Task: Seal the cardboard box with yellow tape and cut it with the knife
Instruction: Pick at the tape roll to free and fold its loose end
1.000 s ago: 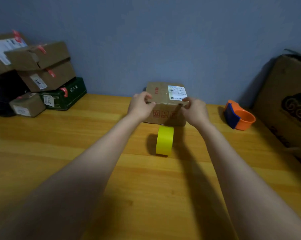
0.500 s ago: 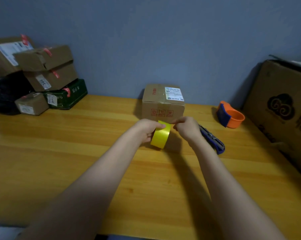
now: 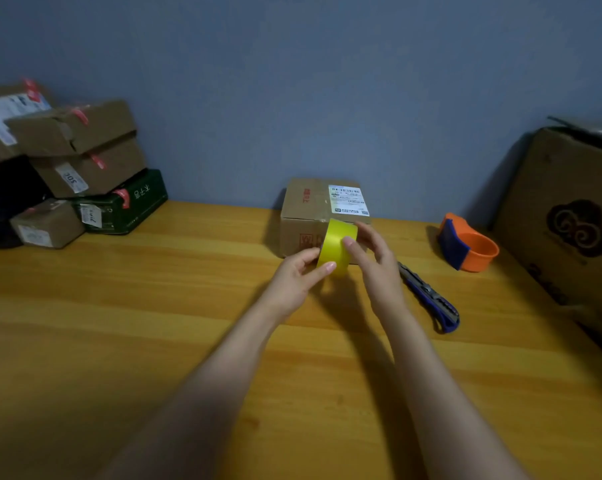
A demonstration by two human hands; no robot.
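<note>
Wooden table (image 3: pixel 119 341) | left hand (image 3: pixel 297 277) grips yellow tape roll (image 3: pixel 337 242) | right hand (image 3: pixel 377 265) pinches its top

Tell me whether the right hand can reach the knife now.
Probably yes: the knife lies uncovered just beside the right hand, nothing between them; that hand must first release the tape.

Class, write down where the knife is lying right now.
In the head view, the knife lies flat on the wooden table, right of centre, untouched, just right of the right hand and nearer the camera than the orange tape dispenser.
</note>
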